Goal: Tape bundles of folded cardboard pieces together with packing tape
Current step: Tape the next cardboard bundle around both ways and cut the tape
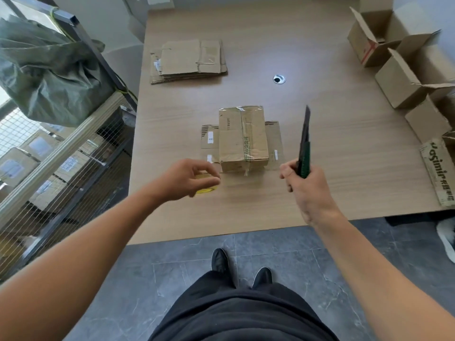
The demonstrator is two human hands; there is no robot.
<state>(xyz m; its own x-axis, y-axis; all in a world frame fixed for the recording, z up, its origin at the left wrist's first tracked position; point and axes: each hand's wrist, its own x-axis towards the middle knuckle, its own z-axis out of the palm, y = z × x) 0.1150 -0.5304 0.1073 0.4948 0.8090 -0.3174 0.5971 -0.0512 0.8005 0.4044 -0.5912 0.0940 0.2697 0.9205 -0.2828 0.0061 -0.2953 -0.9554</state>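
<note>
Wooden table (320, 148) (grey tile floor (138, 286)): right hand (305, 185) grips knife (304, 146), left hand (187, 178) half-curled over tape roll (206, 189).

Only readable bit: "Jasimir"-ish print, upside down, on the flat cardboard piece (437, 168) at right edge. Green print on taped bundle (242, 137), center frame, too blurry.

Both bare arms stretched forward. Left hand (187, 177) palm-down, fingers curled loosely, grip slack. Right hand (304, 185) fisted, wrist upright, thumb side up.
</note>
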